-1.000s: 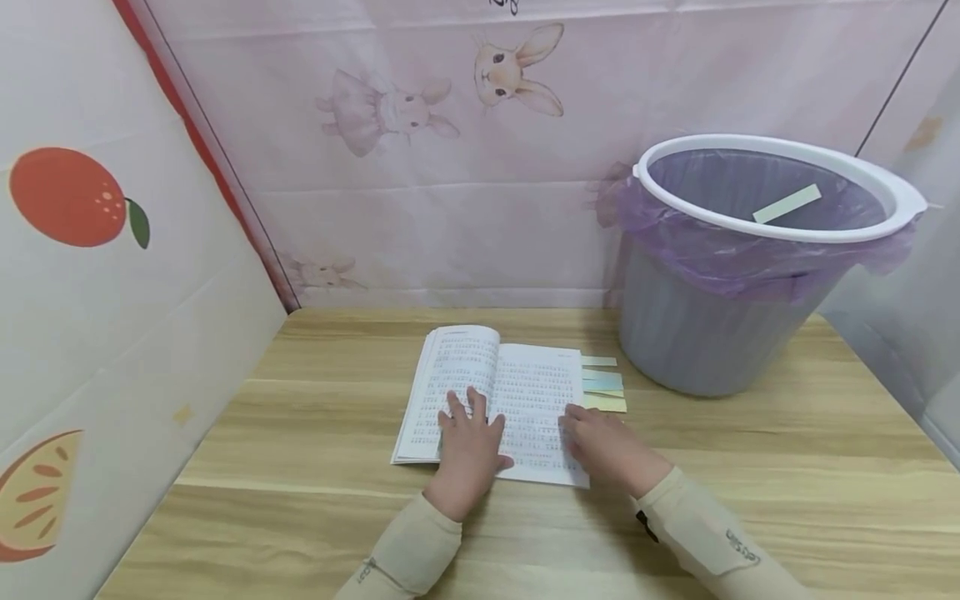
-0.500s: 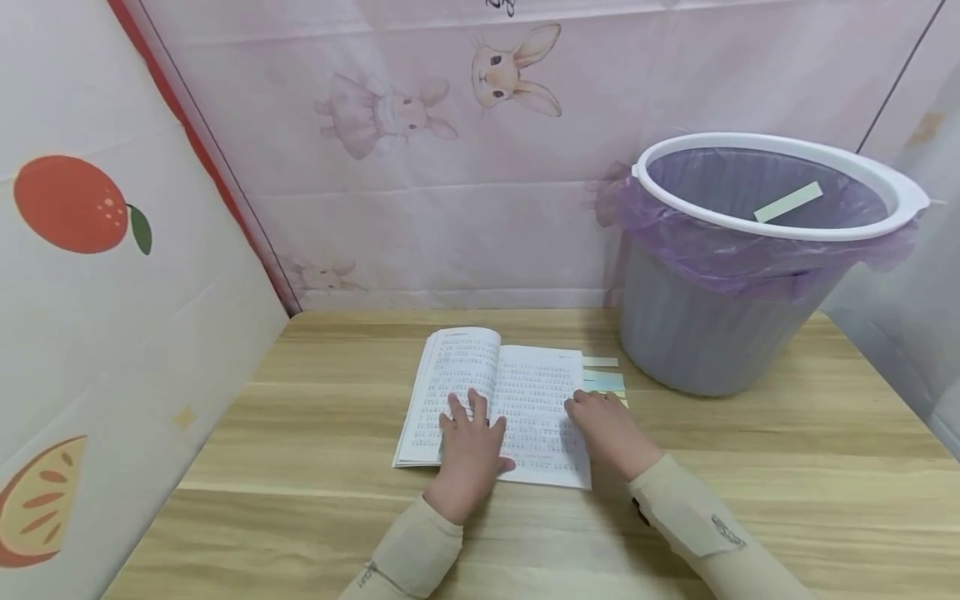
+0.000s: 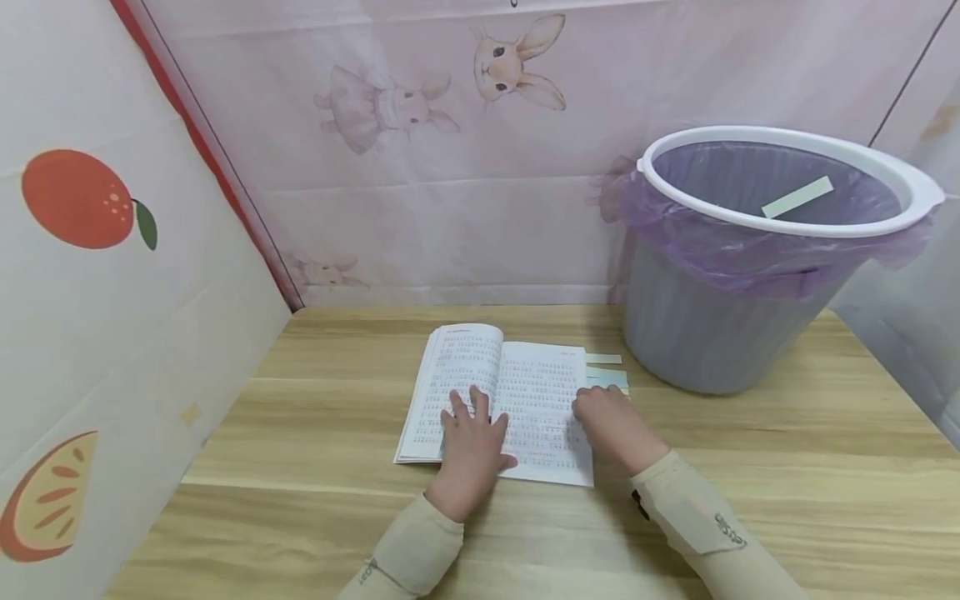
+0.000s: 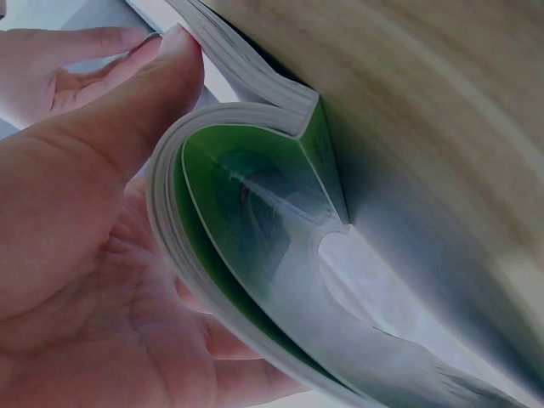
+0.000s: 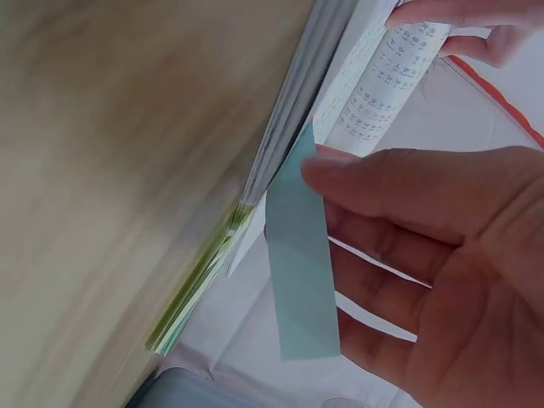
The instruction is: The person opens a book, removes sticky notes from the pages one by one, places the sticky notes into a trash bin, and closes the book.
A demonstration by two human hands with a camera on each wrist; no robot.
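Observation:
An open book (image 3: pixel 536 375) with printed pages lies on the wooden table. My left hand (image 3: pixel 471 442) rests across its left page and the fold with the fingers spread. In the left wrist view, that page block curls up beside my thumb and shows the green cover (image 4: pixel 246 178). At the right page's edge is my right hand (image 3: pixel 615 425). The right wrist view shows it pinching a blue-green sticky tab (image 5: pixel 299 272) between thumb and fingers, the tab's upper end touching the book's edge. More tabs, yellow and green (image 5: pixel 195 285), stick out below, and a pale tab (image 3: pixel 603 359) pokes out farther up.
A grey bin (image 3: pixel 697 333) with a white rim and purple liner stands at the table's back right. Inside it, a pale strip (image 3: pixel 798 197) shows against the liner. A rabbit-print cloth (image 3: pixel 480 233) hangs behind the table, a fruit-print one (image 3: pixel 150 333) at the left.
My right hand has slid slightly up along the page edge and its fingers have curled in, covering the yellow tabs in the head view. My left hand has stayed on the book.

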